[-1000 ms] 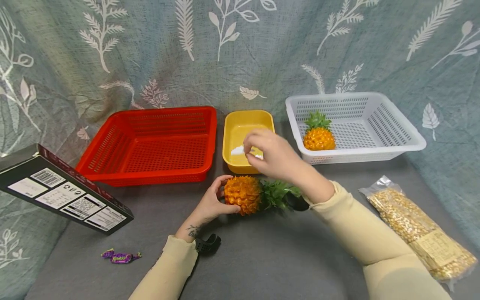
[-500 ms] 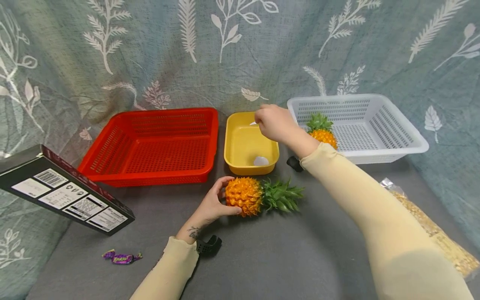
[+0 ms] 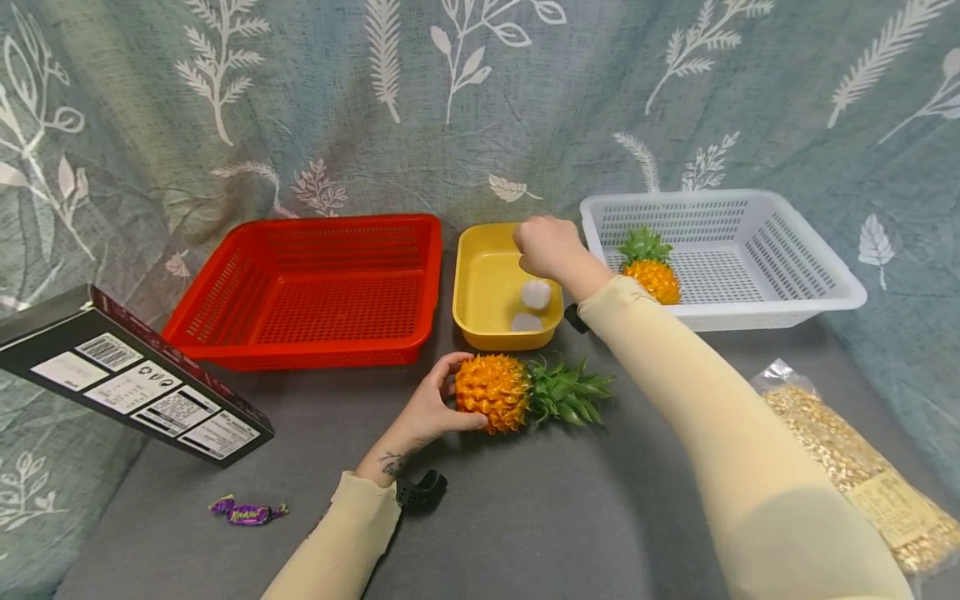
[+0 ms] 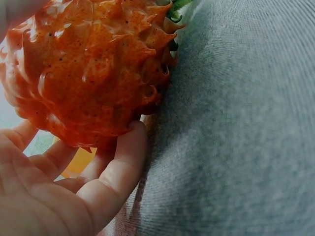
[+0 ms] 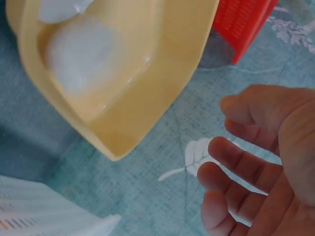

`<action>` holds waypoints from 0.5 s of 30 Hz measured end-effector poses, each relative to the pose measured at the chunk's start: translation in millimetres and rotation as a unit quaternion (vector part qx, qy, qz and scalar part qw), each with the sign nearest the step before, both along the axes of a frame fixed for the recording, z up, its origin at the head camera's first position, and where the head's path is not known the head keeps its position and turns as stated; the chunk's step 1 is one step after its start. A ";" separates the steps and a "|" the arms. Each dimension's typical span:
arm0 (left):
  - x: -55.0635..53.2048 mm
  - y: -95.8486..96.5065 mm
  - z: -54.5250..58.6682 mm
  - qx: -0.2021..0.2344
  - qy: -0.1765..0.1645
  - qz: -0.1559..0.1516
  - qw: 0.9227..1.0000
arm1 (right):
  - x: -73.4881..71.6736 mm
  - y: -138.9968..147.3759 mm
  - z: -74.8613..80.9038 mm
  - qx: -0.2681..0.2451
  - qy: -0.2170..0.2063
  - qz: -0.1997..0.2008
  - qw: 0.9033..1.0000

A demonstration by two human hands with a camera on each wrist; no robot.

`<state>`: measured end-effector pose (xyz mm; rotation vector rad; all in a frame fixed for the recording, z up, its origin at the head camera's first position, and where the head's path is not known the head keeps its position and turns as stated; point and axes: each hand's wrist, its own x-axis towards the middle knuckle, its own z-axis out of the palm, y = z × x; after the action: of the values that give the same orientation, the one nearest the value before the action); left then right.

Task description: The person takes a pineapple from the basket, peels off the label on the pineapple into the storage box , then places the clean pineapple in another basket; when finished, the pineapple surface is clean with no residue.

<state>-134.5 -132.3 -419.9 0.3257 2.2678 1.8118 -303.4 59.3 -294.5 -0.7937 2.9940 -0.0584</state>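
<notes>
My left hand (image 3: 431, 404) holds an orange, spiky pineapple (image 3: 492, 393) by its base, thumb in front and fingers behind. The fruit lies on its side on the grey table, green leaves pointing right. In the left wrist view, fingers curve against the underside of its orange skin (image 4: 88, 73). My right hand (image 3: 551, 247) is over the back right corner of a yellow tub (image 3: 468, 292). Its loosely bent fingers hold nothing in the right wrist view. Inside the tub are two white roundish pieces, one piece (image 5: 81, 54) blurred and the other piece (image 5: 61, 9) partly cut off by the frame.
A red basket (image 3: 322, 354) stands left of the tub. On the right, a white basket (image 3: 795, 312) contains another pineapple (image 3: 651, 279). A black box (image 3: 142, 375) and a purple-wrapped candy (image 3: 249, 512) are at left. A bag of yellow grains (image 3: 847, 467) lies at right.
My right hand has moved from above the tub's middle toward its back right corner and let go of a white piece, now in the tub. My left hand keeps its hold on the pineapple.
</notes>
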 end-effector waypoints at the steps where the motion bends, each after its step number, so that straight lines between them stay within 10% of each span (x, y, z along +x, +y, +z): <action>1: 0.4 -0.1 0.5 0.001 0.000 0.000 1.000 | -0.5 -0.8 -0.2 -0.002 -0.003 -0.003 1.000; 9: 0.8 0.6 1.9 -0.004 -0.003 0.003 1.000 | 12.0 13.0 8.2 -0.136 -0.031 -0.074 0.988; 15: 0.4 -0.5 3.4 -0.008 -0.010 0.005 1.000 | 32.9 39.2 14.7 -0.329 -0.041 -0.148 0.932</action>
<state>-134.1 -132.8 -416.5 0.2921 2.2737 1.7933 -270.4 98.5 -279.8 -0.3271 2.9760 -1.1156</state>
